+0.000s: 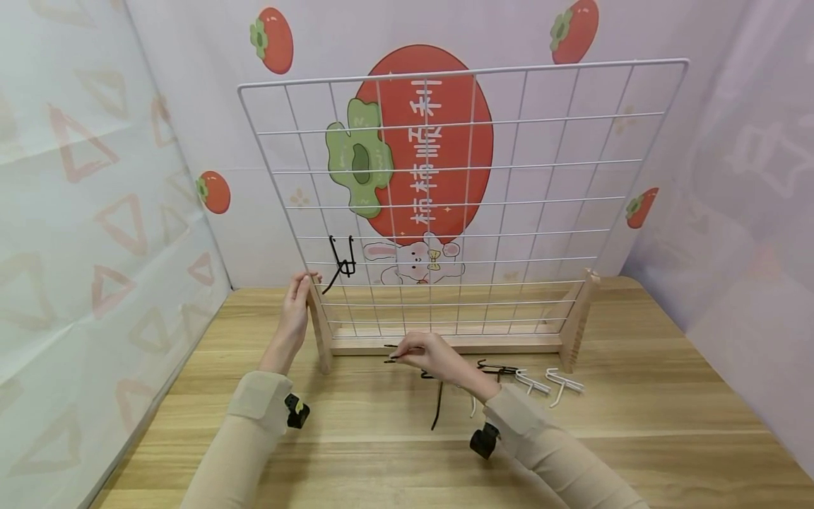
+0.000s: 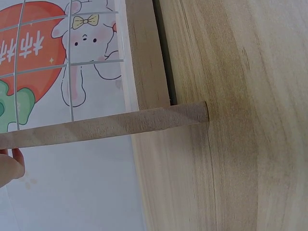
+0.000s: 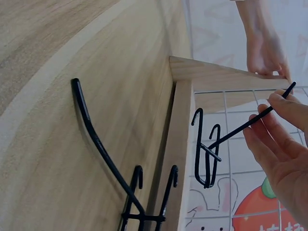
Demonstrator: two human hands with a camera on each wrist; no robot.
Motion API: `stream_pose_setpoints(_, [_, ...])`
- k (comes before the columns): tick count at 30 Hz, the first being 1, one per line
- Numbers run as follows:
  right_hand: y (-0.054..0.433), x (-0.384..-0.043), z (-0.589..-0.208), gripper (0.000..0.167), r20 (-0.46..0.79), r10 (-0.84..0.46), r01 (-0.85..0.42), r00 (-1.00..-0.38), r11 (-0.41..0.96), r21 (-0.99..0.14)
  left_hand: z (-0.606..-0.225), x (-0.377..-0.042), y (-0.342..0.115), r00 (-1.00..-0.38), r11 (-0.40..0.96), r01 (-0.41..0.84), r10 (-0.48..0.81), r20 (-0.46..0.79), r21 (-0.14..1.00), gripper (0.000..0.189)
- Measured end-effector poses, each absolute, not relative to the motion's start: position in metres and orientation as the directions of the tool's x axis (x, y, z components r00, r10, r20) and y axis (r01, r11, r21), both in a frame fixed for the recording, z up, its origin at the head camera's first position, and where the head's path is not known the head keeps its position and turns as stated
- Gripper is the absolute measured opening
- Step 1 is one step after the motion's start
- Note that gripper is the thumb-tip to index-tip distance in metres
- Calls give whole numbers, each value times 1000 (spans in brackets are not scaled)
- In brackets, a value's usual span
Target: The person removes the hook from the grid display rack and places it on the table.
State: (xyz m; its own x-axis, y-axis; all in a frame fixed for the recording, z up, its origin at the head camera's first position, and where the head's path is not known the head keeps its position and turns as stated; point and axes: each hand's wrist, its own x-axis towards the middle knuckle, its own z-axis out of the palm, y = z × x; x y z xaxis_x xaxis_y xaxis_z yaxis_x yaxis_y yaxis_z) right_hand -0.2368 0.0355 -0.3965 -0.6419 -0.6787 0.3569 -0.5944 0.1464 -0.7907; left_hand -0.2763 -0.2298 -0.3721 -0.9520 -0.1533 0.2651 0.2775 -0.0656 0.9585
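My left hand (image 1: 294,314) grips the upper end of the wooden side leg (image 1: 318,322) of a white wire grid rack, its fingertips (image 2: 17,163) at the wood's edge. In front of the rack's base, my right hand (image 1: 432,353) pinches a black wire hook (image 3: 208,161) by its long prong. The hook's two bent ends point away from the fingers. Another black hook (image 1: 343,265) hangs on the lower left of the grid (image 1: 509,167). Below the right hand, a black hook (image 3: 106,154) lies on the table.
More hooks lie on the table right of centre: a black one (image 1: 499,369) and white ones (image 1: 564,385), partly behind the right forearm. A wooden crossbar (image 1: 483,344) joins the rack's legs. The wooden table (image 1: 356,459) meets a printed backdrop (image 1: 528,28) behind.
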Motion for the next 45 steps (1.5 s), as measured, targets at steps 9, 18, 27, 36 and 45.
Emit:
stream_pose_setpoints(9, [36, -239, -405, 8, 326, -682, -577, -655, 173, -798, -373, -277, -230, -947, -61, 291, -165, 278, 955, 14])
stream_pose_setpoints(18, [35, -232, -400, 9, 314, -690, -588, -653, 200, -783, -372, -277, -230, -948, -62, 290, -155, 278, 955, 14])
stream_pose_setpoints(27, [33, -241, -416, 9, 289, -697, -593, -656, 240, -768, -371, -276, -229, -944, -85, 305, -161, 289, 948, 14])
stream_pose_setpoints(36, [32, -243, -421, 5, 312, -728, -640, -611, 222, -735, -373, -277, -230, -937, -70, 326, -161, 311, 943, 17])
stream_pose_setpoints(45, [33, -242, -421, 5, 247, -765, -613, -595, 233, -755, -375, -276, -230, -923, -68, 370, -139, 358, 927, 18])
